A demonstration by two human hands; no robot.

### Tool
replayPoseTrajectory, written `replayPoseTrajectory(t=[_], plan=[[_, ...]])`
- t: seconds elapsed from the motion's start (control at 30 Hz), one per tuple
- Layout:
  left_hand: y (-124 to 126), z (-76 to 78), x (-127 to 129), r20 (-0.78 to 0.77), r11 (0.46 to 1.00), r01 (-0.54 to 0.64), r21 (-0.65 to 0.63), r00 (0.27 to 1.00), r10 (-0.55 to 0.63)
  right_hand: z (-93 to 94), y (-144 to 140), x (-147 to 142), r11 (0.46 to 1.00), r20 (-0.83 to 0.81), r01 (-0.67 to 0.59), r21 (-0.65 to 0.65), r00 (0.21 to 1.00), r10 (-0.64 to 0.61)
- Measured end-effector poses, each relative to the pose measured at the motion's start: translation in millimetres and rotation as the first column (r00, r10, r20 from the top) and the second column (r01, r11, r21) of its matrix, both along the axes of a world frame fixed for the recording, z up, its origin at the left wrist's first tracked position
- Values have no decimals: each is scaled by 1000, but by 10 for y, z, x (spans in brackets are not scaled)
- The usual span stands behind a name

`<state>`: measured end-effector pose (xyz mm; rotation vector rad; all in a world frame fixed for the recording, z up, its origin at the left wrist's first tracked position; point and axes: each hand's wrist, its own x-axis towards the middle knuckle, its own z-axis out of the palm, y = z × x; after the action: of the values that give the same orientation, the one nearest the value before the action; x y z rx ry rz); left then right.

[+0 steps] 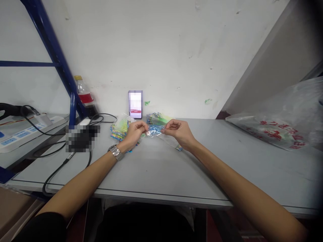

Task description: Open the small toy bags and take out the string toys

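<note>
over on the far left i see a power strip (19, 137), then a bottle (85, 96) near the wall. wrappers (117, 136) lie beside my left hand (135, 134), which pinches one end of the clear packet (154, 130) above the worktop (151, 176); behind stands a phone (135, 104). my right hand (178, 131) pinches the packet's other end. a sack (280, 122) sits far right.

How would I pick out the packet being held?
On the grey table, near the phone, look between the left hand and right hand. The packet, clear and blue, is pinched by both; the fanned packets behind it are not.
</note>
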<state>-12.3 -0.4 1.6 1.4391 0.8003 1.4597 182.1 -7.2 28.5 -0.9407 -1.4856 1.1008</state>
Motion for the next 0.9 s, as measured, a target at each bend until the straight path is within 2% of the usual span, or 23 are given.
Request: replayPoseTrajectory(t=[0.13, 0.37, 0.5, 0.63, 0.9], plan=[[1, -1, -1, -17, 999, 1, -32, 1000, -2, -3, 0, -2, 1000, 7, -3, 1, 1000, 3], [-12, 38, 5, 48, 978, -72, -195, 995, 82, -6, 1, 8, 1000, 30, -15, -6, 999, 15], [-35, 13, 2, -107, 994, -6, -106, 994, -6, -26, 7, 2, 998, 36, -61, -22, 997, 62], [-60, -1, 10, -295, 997, 78, 1, 953, -74, -50, 7, -4, 994, 59, -104, -27, 993, 105], [-64, -16, 4, -344, 994, 102, 42, 935, -81, -3, -46, -5, 990, 118, -137, -35, 983, 141]])
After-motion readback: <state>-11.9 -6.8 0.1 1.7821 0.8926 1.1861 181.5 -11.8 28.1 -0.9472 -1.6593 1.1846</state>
